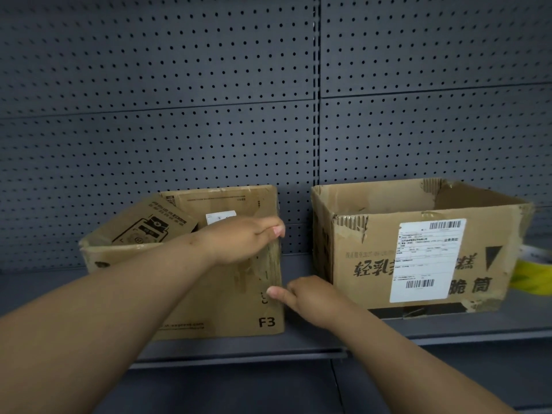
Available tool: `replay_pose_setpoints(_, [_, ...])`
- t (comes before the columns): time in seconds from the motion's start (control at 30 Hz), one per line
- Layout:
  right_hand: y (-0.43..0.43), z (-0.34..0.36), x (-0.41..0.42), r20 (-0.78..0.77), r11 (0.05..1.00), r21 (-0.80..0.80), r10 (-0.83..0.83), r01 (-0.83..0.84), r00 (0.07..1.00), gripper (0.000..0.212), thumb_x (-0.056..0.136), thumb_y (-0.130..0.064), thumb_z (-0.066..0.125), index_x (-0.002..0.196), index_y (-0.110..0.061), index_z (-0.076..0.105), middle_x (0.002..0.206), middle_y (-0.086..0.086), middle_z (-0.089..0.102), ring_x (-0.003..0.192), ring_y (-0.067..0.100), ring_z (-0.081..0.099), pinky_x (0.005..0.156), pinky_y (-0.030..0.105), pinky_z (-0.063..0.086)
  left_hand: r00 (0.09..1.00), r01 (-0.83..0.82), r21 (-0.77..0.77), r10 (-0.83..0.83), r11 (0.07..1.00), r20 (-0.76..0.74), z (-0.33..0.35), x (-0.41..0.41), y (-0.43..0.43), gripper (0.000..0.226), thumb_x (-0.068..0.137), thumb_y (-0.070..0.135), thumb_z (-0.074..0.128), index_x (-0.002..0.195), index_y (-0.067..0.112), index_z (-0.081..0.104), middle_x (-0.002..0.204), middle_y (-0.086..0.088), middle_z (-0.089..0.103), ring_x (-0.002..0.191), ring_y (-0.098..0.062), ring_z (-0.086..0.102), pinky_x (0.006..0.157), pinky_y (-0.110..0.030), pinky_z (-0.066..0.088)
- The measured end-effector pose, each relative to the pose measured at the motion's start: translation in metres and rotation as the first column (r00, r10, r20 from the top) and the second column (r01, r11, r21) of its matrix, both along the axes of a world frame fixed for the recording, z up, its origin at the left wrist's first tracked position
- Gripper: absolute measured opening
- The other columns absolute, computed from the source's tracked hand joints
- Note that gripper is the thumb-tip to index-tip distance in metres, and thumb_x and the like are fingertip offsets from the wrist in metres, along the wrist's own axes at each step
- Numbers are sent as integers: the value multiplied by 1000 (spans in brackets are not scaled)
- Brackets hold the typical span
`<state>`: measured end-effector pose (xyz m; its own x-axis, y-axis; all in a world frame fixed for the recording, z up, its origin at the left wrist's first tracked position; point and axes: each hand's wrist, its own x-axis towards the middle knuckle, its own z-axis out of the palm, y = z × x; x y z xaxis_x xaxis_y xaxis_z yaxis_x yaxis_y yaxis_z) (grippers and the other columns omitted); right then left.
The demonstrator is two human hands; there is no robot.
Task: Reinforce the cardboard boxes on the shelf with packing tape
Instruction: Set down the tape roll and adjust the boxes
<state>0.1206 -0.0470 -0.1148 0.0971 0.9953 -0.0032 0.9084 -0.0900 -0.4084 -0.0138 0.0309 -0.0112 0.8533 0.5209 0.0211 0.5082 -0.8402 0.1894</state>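
As my left hand [239, 240] pinches the top corner of the left box [209, 303], the tape strip [271, 258] runs vertically down to my right hand [313, 297], fingers curled, thumb pressing.

**A:** Where is there free room on the shelf [298, 343]?

**B:** A narrow gap runs between the left box [209, 300] and the right box [373, 258]. The right hand [313, 297] fills the front of it.

**A:** And higher up?

**B:** Both boxes are open-topped, with open air up to the pegboard [179, 100] behind. The left hand [239, 240] crosses the left box's near right corner, and a smaller carton [149, 225] leans inside. A yellow roll [530, 273], possibly tape, crowds the right box's far side.
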Motion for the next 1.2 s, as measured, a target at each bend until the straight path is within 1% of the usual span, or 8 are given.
replay_pose_setpoints(0.13, [-20,37,2,-60,984,176,3,8,998,47,88,-62,31,65,-23,45,64,-5,47,59,10,46,56,27,35,999,-29,-40,28,999,-21,13,-24,-12,42,94,54,21,105,32,54,104,11,57,98,-6,49,89,-30,40])
replay_pose_setpoints(0.3, [-17,76,9,34,917,397,-49,31,998,25,96,-40,40,81,-23,51,79,-3,57,76,16,55,65,31,42,961,-3,50,16,999,-276,34,-65,-25,16,94,42,46,99,28,52,74,17,50,65,3,45,60,-12,35])
replay_pose_setpoints(0.47, [7,94,0,125,925,379,-69,17,990,40,95,-7,43,133,-22,45,139,-1,46,124,16,45,103,31,37,885,-36,180,115,983,-450,44,-106,-31,85,86,39,61,146,38,0,119,15,56,90,0,52,73,-16,41])
replay_pose_setpoints(0.57, [18,103,-9,283,965,239,38,-108,958,57,96,-3,41,146,-24,26,155,-7,18,143,12,13,114,28,13,863,-21,191,114,981,-492,47,-127,-32,82,85,35,64,146,41,10,130,20,50,103,1,45,82,-17,36])
replay_pose_setpoints(0.7, [24,115,-25,378,975,27,193,-219,905,38,97,-22,46,135,-22,45,153,-6,25,144,11,3,117,35,12,861,-39,204,136,978,-490,53,-157,-27,70,81,28,68,135,47,27,118,23,50,103,-1,47,82,-20,40])
replay_pose_setpoints(0.87, [13,122,-60,421,960,70,219,-272,880,5,92,-34,53,90,-30,56,99,-10,63,100,8,54,115,36,23,864,-102,258,214,961,-456,46,-187,-18,45,85,15,56,116,44,39,113,18,54,98,-4,54,82,-28,52])
replay_pose_setpoints(1.03, [-10,131,-101,464,939,72,266,-335,845,14,89,-38,56,88,-24,60,87,-8,63,83,9,56,72,26,43,961,-1,291,81,957,-264,23,-165,-21,48,85,43,59,128,34,40,125,17,52,109,-6,51,90,-28,46])
replay_pose_setpoints(1.2, [-12,137,-97,179,955,79,269,-286,946,19,96,-32,45,106,-29,61,88,-18,67,92,-1,58,84,17,41,967,229,363,-169,903,-189,14,-154,-17,14,90,25,54,82,32,44,84,14,53,77,-1,49,61,-23,41])
